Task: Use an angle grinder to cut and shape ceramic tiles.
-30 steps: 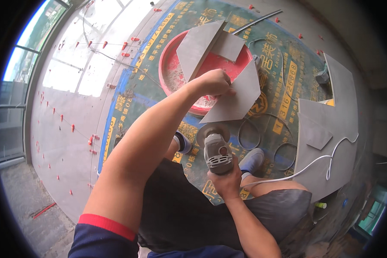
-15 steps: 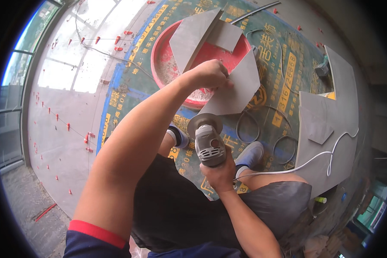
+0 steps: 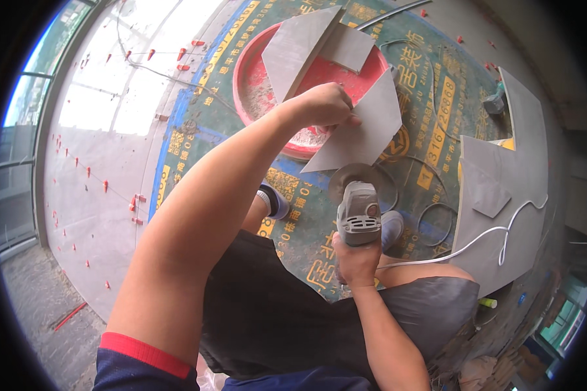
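My left hand (image 3: 329,106) is closed on the left edge of a grey cut tile piece (image 3: 374,124). The piece lies tilted over the rim of a red round tub (image 3: 243,83). In my right hand (image 3: 359,260) is a grey angle grinder (image 3: 360,212), gripped by its body. Its round disc (image 3: 353,177) is at the near edge of the tile piece; whether it touches cannot be told. A larger tile offcut (image 3: 300,49) and a smaller tile piece (image 3: 347,47) rest across the tub's far side.
Printed green protective sheeting (image 3: 293,241) covers the floor under the tub. A large notched tile (image 3: 509,228) lies at the right, with a white cord (image 3: 469,242) across it and a tool (image 3: 494,103) beside it. Red tile spacers (image 3: 106,185) dot the tiled floor at left.
The grinder in my right hand has moved to the right and slightly away from me, from the tile piece's near left corner along its near edge. My left hand keeps its hold.
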The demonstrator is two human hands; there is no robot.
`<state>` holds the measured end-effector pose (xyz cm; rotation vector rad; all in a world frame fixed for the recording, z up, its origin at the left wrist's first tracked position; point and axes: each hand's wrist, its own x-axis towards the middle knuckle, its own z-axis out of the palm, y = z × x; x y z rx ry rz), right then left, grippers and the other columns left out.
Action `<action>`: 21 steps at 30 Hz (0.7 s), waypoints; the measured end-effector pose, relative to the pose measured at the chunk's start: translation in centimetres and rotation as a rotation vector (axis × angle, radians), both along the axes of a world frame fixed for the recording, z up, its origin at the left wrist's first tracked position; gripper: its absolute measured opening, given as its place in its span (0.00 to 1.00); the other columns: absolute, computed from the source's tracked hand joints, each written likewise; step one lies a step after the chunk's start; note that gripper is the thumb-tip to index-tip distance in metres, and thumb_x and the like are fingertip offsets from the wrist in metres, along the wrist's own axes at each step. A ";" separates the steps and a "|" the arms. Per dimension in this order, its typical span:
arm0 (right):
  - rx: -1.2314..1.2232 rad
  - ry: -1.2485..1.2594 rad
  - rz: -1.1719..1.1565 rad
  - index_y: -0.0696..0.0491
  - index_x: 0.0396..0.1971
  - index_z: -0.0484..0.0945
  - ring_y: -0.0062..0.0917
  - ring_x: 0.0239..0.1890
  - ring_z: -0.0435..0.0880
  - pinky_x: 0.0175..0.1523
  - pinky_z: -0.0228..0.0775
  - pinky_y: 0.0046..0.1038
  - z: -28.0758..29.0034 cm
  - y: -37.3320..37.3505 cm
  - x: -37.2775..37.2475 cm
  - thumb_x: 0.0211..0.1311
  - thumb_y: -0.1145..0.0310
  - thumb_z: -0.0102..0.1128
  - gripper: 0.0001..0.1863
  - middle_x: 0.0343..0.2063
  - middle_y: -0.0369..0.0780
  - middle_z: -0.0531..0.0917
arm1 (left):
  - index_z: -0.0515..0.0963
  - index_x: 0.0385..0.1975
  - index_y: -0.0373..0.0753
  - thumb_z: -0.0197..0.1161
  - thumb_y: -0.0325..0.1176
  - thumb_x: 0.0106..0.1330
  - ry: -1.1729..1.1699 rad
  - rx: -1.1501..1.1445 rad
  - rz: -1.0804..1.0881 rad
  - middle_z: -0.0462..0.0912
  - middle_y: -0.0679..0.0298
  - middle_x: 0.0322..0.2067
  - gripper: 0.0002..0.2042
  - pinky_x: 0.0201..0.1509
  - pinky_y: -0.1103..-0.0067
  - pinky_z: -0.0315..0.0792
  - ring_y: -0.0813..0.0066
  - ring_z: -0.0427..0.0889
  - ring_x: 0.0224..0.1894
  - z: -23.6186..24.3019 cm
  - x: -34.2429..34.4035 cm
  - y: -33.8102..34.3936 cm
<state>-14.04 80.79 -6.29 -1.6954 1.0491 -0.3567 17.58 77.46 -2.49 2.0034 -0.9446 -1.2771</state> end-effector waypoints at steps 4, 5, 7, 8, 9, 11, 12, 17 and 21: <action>0.037 -0.037 0.056 0.54 0.48 0.73 0.37 0.41 0.88 0.48 0.78 0.35 -0.7 0.0 -0.2 0.45 0.70 0.75 0.28 0.38 0.43 0.86 | 0.81 0.28 0.31 0.70 0.37 0.66 0.010 -0.006 0.009 0.79 0.61 0.19 0.14 0.31 0.74 0.76 0.72 0.83 0.23 0.1 -0.2 -0.3; 0.036 -0.035 0.057 0.54 0.48 0.73 0.37 0.41 0.88 0.48 0.78 0.35 -0.7 0.1 -0.2 0.45 0.70 0.75 0.28 0.38 0.43 0.86 | 0.81 0.28 0.31 0.70 0.37 0.66 0.011 -0.007 0.010 0.79 0.61 0.19 0.14 0.31 0.74 0.76 0.72 0.83 0.23 0.1 -0.2 -0.4; 0.068 0.009 0.089 0.52 0.48 0.74 0.38 0.41 0.88 0.48 0.78 0.36 -0.5 1.0 0.3 0.44 0.70 0.76 0.29 0.39 0.42 0.86 | 0.82 0.30 0.31 0.70 0.38 0.66 -0.010 -0.004 -0.001 0.80 0.61 0.19 0.13 0.31 0.74 0.77 0.72 0.83 0.23 0.0 -0.2 -0.5; 0.073 0.008 0.092 0.52 0.48 0.74 0.38 0.41 0.88 0.48 0.78 0.36 -0.2 1.4 0.6 0.44 0.70 0.76 0.29 0.39 0.42 0.86 | 0.82 0.30 0.31 0.70 0.38 0.66 -0.010 0.001 0.002 0.80 0.61 0.19 0.13 0.31 0.74 0.77 0.72 0.83 0.23 -0.1 -0.2 -0.3; 0.060 0.019 0.116 0.51 0.48 0.74 0.39 0.42 0.88 0.48 0.78 0.36 0.1 1.7 0.9 0.43 0.69 0.76 0.29 0.39 0.42 0.86 | 0.83 0.31 0.31 0.70 0.38 0.66 -0.013 -0.002 0.004 0.80 0.61 0.19 0.13 0.31 0.74 0.77 0.72 0.83 0.23 -0.2 -0.1 -0.2; 0.027 0.059 0.141 0.51 0.49 0.74 0.43 0.43 0.87 0.48 0.78 0.38 0.0 2.1 1.1 0.43 0.69 0.77 0.30 0.39 0.43 0.86 | 0.83 0.32 0.31 0.70 0.38 0.66 -0.012 -0.013 0.005 0.80 0.60 0.19 0.13 0.32 0.74 0.77 0.72 0.83 0.23 -0.1 -0.2 -0.3; 0.025 0.062 0.141 0.51 0.49 0.74 0.43 0.43 0.87 0.48 0.78 0.38 0.1 2.2 1.1 0.43 0.69 0.77 0.30 0.39 0.43 0.86 | 0.83 0.32 0.30 0.70 0.38 0.66 -0.012 -0.009 0.002 0.80 0.60 0.20 0.13 0.32 0.74 0.78 0.72 0.83 0.23 0.0 -0.2 -0.3; -0.033 0.086 0.146 0.52 0.49 0.73 0.45 0.43 0.87 0.48 0.78 0.39 0.4 2.0 1.3 0.43 0.69 0.76 0.30 0.39 0.45 0.86 | 0.83 0.32 0.30 0.70 0.38 0.66 -0.027 0.008 -0.009 0.81 0.60 0.20 0.14 0.32 0.74 0.78 0.72 0.83 0.24 -0.2 -0.1 -0.2; 0.114 0.052 0.049 0.53 0.48 0.72 0.42 0.41 0.88 0.48 0.78 0.38 -0.4 0.5 -0.1 0.44 0.69 0.74 0.28 0.38 0.44 0.86 | 0.83 0.31 0.31 0.71 0.40 0.65 -0.011 -0.007 -0.010 0.81 0.59 0.20 0.15 0.32 0.74 0.78 0.71 0.84 0.24 0.0 -0.3 -0.6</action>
